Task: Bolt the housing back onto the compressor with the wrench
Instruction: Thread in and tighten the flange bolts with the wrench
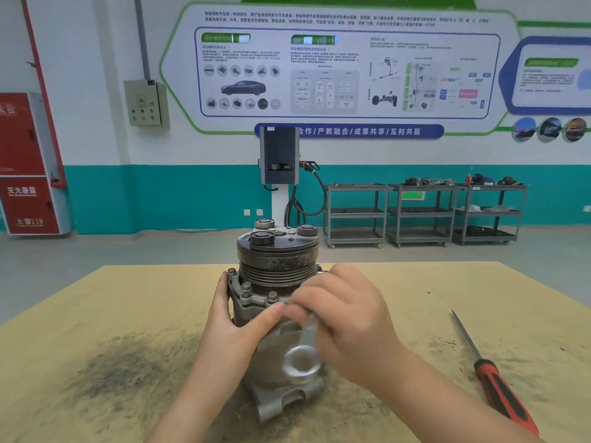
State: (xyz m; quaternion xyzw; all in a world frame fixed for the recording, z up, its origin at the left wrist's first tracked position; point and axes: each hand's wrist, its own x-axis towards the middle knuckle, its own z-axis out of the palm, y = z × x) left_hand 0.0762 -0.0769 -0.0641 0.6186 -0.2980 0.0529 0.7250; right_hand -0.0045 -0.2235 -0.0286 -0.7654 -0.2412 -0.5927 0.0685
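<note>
One compressor (275, 302) stands upright near the middle of the counter (96, 314), pulley end up, w/ the housing (256, 298) flange sitting just under the grooved pulley. Three bolt heads show along the flange's near edge, approx; more may be hidden behind the hands. Two hands are on it. Left hand (235, 318) wraps the compressor body from the left side, fingers behind, thumb across the front, so its grip is closed round the body. Right hand (345, 318) is curled round the upper end of one wrench (303, 350), grip closed on it, at the flange's right front; the wrench head itself is hidden under the fingers. The wrench shank hangs down and toward the camera, blurred, w/ its ring end in front of the lower body. One mounting lug of the compressor rests on the counter at the bottom front. One screwdriver (492, 378), red and black handle, lies on the counter well apart to the right, tip pointing away. Dark grime patch stains the counter left of the compressor. In the bkgd: three gray carts (422, 215) against the teal wall, one charging post (279, 158), one red cabinet (28, 164) at far left.
</note>
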